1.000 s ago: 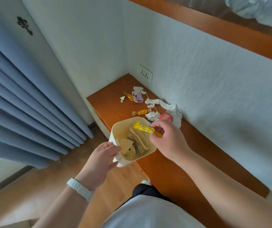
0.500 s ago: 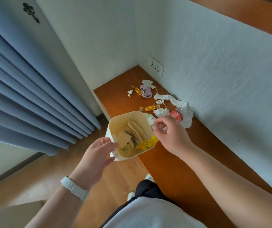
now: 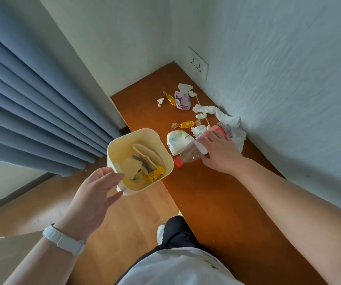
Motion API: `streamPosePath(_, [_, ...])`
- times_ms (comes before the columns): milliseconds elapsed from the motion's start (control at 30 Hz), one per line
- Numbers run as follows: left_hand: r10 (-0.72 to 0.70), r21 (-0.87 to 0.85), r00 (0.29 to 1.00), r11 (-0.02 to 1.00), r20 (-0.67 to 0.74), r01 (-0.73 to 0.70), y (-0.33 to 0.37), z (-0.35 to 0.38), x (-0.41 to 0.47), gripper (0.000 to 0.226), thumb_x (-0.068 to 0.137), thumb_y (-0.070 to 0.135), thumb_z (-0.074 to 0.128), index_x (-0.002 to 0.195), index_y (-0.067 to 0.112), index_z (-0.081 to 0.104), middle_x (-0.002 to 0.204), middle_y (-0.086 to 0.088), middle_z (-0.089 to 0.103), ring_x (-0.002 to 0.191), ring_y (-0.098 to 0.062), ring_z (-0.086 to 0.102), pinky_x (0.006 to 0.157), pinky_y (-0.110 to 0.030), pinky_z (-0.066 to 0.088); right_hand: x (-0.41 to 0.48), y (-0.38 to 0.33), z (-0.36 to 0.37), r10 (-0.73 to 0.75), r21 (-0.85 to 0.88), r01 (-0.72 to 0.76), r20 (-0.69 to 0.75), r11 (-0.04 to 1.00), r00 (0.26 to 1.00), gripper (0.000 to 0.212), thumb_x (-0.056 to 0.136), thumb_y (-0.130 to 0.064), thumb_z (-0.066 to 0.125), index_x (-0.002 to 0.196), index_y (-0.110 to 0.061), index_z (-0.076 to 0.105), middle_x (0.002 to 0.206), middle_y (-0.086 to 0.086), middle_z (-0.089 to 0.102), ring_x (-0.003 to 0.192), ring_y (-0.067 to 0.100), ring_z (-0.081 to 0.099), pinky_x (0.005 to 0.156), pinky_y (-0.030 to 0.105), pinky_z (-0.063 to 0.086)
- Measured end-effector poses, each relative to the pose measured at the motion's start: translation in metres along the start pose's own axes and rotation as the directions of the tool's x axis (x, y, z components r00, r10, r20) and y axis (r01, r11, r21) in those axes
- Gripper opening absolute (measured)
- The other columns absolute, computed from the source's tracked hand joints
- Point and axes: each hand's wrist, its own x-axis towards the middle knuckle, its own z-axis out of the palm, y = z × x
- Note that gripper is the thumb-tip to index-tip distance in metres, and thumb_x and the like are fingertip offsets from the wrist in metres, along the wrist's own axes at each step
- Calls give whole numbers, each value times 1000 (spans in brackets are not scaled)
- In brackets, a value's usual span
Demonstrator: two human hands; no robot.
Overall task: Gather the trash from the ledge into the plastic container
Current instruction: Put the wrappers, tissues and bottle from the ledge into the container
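Head view shows our left hand [image 3: 95, 192] gripping the plastic container [image 3: 124, 140], already holding some wrappers, while our right hand [image 3: 219, 153] closes around the bottle [image 3: 190, 154] on the ledge [image 3: 217, 202], with tissues [image 3: 217, 112] and candy [image 3: 184, 124] beyond it left to gather.

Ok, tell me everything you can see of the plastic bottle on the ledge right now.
The plastic bottle is clear and looks empty, with a red cap pointing toward the cream plastic container and a red-and-white label mostly hidden under the right hand. It lies on its side on the wooden ledge, cap end near the ledge's front edge. The hand's fingers wrap its middle. A white tissue pack sits right beside it.
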Motion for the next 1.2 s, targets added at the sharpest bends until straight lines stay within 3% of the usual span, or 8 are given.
streamPosePath(233, [-33,-20,999,999,-6,33,0,5,-3,11,93,8,61,105,9,62,95,-9,74,98,-27,65,98,-49,48,18,3,7,-25,-182,41,88,983,996,55,88,-24,60,139,-21,41,142,2,45,137,26,34,114,52,26])
streamPosePath(433, [-39,-41,999,998,19,40,3,0,-5,9,93,7,61,102,8,63,98,-12,72,99,-28,65,98,-49,49,6,10,-8,-15,-213,-2,-79,977,997,52,88,-40,63,130,-14,48,131,5,54,122,27,49,102,45,41])
streamPosePath(600, [-29,-55,998,998,54,32,1,-4,-6,10,93,8,61,103,8,61,107,-17,65,102,-30,61,98,-49,49,-14,-8,-43,192,99,-168,-354,981,915,61,80,-45,74,125,-12,50,125,8,59,114,30,55,92,47,48])
streamPosePath(700, [-9,-52,996,999,92,14,1,-5,-8,19,92,12,64,109,7,60,107,-16,67,101,-29,62,100,-49,48,-30,-38,-70,233,315,-71,-513,947,826,70,77,-47,76,128,-9,50,125,9,60,113,25,55,90,41,53])
streamPosePath(867, [12,-69,989,998,146,-2,0,-8,-12,35,80,22,71,110,9,60,107,-14,59,101,-30,56,108,-55,45,-61,-104,-116,291,594,156,-585,789,757,70,78,-50,74,130,-14,44,120,-7,51,106,14,58,80,30,59])
streamPosePath(967, [15,-86,987,996,159,-1,-4,-8,-12,25,87,19,69,108,9,60,106,-12,57,99,-29,55,106,-53,45,-72,-138,-129,261,725,314,-561,613,786,66,82,-42,74,134,-21,39,126,-4,53,112,24,62,78,38,62])
streamPosePath(1067, [30,-94,985,995,170,-14,-4,-7,-14,29,83,20,70,107,9,61,103,-15,58,98,-28,56,102,-51,48,-76,-163,-120,223,820,309,-457,482,861,69,82,-39,73,137,-16,38,129,5,53,117,28,60,78,45,62])
streamPosePath(1200, [69,-115,981,992,183,-48,-7,-7,-16,30,91,13,65,119,3,59,103,-17,69,97,-27,65,97,-48,51,-74,-185,-96,162,837,251,-369,486,915,68,82,-38,74,136,-21,37,128,5,54,116,27,60,80,44,62])
